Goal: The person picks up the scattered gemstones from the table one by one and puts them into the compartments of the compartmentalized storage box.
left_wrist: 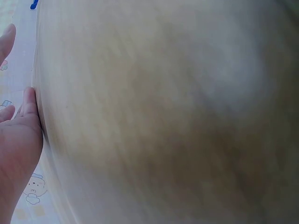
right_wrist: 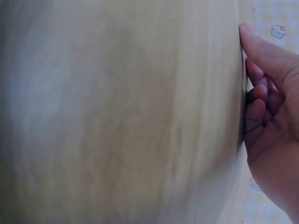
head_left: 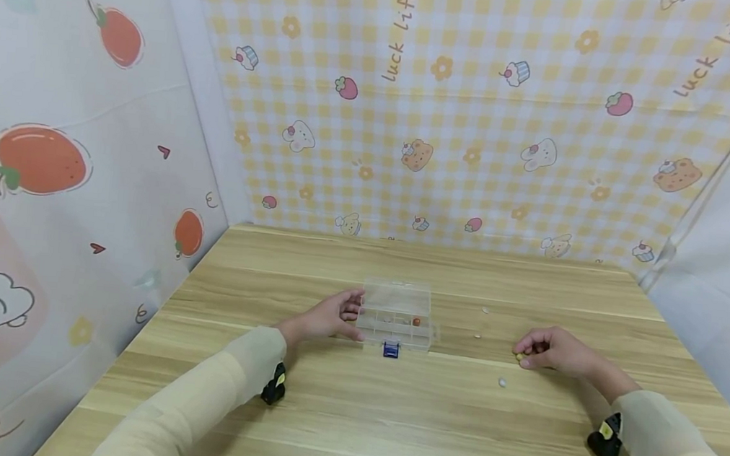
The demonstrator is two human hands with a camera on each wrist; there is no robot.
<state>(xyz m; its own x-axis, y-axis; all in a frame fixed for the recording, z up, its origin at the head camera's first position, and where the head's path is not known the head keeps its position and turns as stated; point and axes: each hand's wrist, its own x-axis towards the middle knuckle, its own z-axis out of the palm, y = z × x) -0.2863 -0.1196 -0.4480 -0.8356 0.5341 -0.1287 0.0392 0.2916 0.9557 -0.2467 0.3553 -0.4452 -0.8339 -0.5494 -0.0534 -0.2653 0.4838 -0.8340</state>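
A clear plastic compartment box [head_left: 392, 337] stands on the table with its lid [head_left: 396, 297] up at the back and a blue latch [head_left: 390, 350] at the front. A small orange-brown round piece [head_left: 417, 322] lies in a right-hand compartment. At the box's left side is my left hand [head_left: 331, 317], its thumb by the front corner and its relaxed fingers beside the lid. Off to the right, my right hand [head_left: 552, 351] pinches a small yellow piece [head_left: 519, 357] between thumb and forefinger, low over the table; the fingers partly hide it. The right wrist view shows its other fingers curled [right_wrist: 255, 109].
Three small whitish pieces lie between the box and my right hand: one farther back [head_left: 485, 309], one nearer the box [head_left: 477, 335], and one toward the front [head_left: 502, 382]. Printed cloth [head_left: 465, 121] hangs behind the wooden table [head_left: 400, 426] and along both sides.
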